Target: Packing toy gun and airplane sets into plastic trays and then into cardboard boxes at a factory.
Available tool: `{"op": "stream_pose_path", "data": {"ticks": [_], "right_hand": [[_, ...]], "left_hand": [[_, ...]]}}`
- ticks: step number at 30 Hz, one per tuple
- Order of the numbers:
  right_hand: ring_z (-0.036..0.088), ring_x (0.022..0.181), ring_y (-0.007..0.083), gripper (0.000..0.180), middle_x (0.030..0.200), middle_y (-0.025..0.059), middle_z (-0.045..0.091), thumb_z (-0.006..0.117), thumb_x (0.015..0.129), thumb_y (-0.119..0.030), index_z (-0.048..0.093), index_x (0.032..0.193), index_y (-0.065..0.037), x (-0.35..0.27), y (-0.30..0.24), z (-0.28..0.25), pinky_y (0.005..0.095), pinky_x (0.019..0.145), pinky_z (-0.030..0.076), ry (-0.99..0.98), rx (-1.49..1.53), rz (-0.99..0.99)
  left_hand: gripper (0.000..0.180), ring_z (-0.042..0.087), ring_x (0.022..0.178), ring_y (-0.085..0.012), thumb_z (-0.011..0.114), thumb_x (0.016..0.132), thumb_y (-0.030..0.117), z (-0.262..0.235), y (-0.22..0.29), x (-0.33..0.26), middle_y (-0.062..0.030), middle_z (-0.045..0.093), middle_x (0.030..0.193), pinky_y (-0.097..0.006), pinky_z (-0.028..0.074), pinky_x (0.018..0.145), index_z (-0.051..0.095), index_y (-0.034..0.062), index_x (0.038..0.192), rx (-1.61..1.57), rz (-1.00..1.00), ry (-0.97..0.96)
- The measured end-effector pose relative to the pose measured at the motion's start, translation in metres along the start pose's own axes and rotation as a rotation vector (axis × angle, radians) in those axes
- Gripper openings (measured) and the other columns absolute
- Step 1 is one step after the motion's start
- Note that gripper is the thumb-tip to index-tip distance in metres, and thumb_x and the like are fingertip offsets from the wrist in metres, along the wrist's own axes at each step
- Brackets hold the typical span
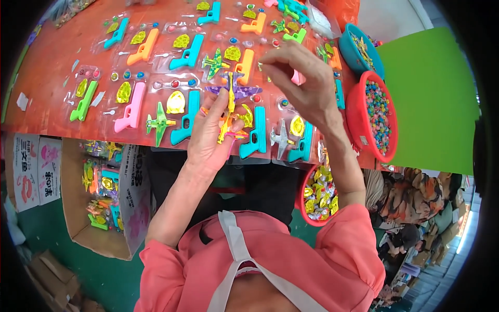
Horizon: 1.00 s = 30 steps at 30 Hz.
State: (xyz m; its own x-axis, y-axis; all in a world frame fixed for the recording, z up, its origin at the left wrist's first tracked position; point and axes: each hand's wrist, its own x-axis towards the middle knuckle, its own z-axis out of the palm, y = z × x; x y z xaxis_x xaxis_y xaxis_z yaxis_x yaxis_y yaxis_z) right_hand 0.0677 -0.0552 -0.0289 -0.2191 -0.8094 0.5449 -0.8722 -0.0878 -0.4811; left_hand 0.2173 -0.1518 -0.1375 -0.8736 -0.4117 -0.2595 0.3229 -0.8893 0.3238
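Note:
My left hand (208, 136) is closed around a few small plastic toy planes near the table's front edge. A yellow plane (230, 104) stands up from its fingers, a purple plane (248, 92) shows behind, and orange and pink pieces poke out lower down. To the right, my right hand (304, 78) is raised over the trays with thumb and forefinger pinched; what they hold, if anything, is too small to make out. Below the hands lie clear blister trays with toy guns, such as a teal toy gun (254, 134), and a clear toy plane (281, 139).
Rows of filled trays cover the red table (47, 67). At the right stand a red basin (358, 112) of colourful small balls and a teal basin (344, 47). A lower red basin (312, 222) holds yellow pieces. An open carton (83, 229) of packed toys stands at the left.

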Motion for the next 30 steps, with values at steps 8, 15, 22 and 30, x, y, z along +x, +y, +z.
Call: {"op": "stream_pose_path", "data": {"ticks": [8,15,22,30], "right_hand": [[0.059,0.083,0.0104,0.029,0.096,0.0042,0.060,0.075,0.083,-0.008,0.068,0.110,-0.001,-0.058,0.001,0.043,0.0247,0.070,0.047,-0.049,0.392,0.376],[0.056,0.073,0.0097,0.019,0.084,0.0039,0.057,0.070,0.084,-0.006,0.063,0.100,0.002,-0.044,-0.010,0.055,0.0249,0.065,0.046,0.020,0.344,0.350],[0.062,0.075,0.0099,0.016,0.084,0.0048,0.064,0.066,0.085,-0.002,0.062,0.101,0.001,-0.011,0.000,0.067,0.0267,0.067,0.050,-0.069,0.403,0.330],[0.064,0.077,0.0201,0.019,0.087,0.0097,0.065,0.067,0.085,-0.008,0.065,0.103,-0.003,0.071,0.184,0.057,0.0314,0.069,0.050,0.061,-0.204,0.040]], "left_hand": [[0.020,0.054,0.070,-0.0108,0.066,0.093,0.031,0.006,-0.001,-0.006,-0.0005,0.062,0.083,-0.024,0.039,0.052,0.059,0.0135,0.097,-0.164,-0.251,-0.098],[0.026,0.053,0.073,-0.0065,0.069,0.090,0.036,0.013,-0.004,-0.005,0.0034,0.060,0.086,-0.021,0.036,0.050,0.059,0.0145,0.100,-0.060,-0.150,0.000],[0.034,0.056,0.080,-0.0092,0.064,0.092,0.041,-0.008,0.008,0.013,0.0014,0.063,0.098,-0.024,0.039,0.055,0.061,0.0137,0.111,-0.078,-0.162,-0.034],[0.030,0.053,0.121,-0.0364,0.050,0.100,0.016,-0.021,0.025,0.011,-0.0208,0.058,0.124,-0.044,0.050,0.098,0.051,0.0025,0.127,-0.228,-0.187,0.019]]}}
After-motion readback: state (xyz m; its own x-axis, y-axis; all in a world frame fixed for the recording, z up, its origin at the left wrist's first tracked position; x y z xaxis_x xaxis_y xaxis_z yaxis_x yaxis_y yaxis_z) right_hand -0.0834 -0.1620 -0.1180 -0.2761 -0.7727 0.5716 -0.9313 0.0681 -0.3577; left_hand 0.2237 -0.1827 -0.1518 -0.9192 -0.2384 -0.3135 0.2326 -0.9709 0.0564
